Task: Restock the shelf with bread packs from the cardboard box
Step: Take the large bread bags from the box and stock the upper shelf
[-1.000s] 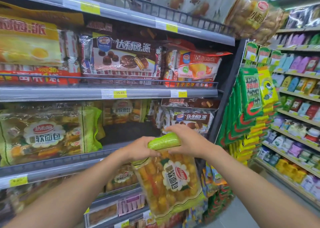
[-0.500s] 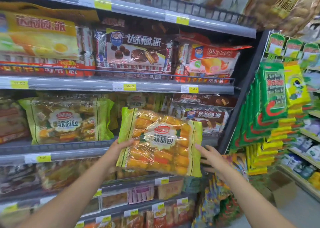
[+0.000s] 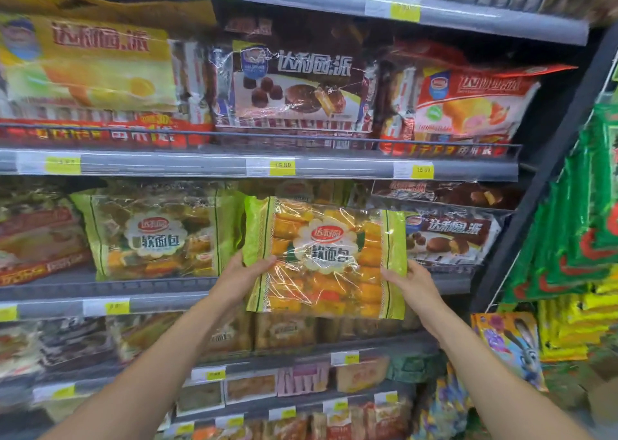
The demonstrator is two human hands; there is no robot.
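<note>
1. Supermarket shelving fills the view ahead of both hands, with packaged cakes stacked on every tier and yellow price labels (image 3: 282,167) clipped to the rails.
2. Between the hands, a bread pack (image 3: 326,259) is held upright and level, its printed face turned outward. It hangs in front of the shelf (image 3: 150,286), and its bottom edge is seen below the front rail, so it is judged not yet set down.
3. The pack's left green edge is gripped by the left hand (image 3: 240,277), with the thumb laid across the front. The fingers behind the pack are hidden.
4. The right green edge is pinched by the right hand (image 3: 409,284), its fingers curled round the side seam.
5. The side seams are probably chosen so that the soft rolls in the middle are not squeezed. A grip at both ends also keeps the limp bag flat and the label readable.
6. Just beyond the left hand, a matching pack (image 3: 157,235) is already stood on the tier. Past the right hand, a chocolate pie pack (image 3: 451,235) is seen.
7. The slot between those two neighbours seems intended for the held pack, which is lined up with it.
8. A lift over the rail and a push inward are judged to be what remains for this pack.
</note>
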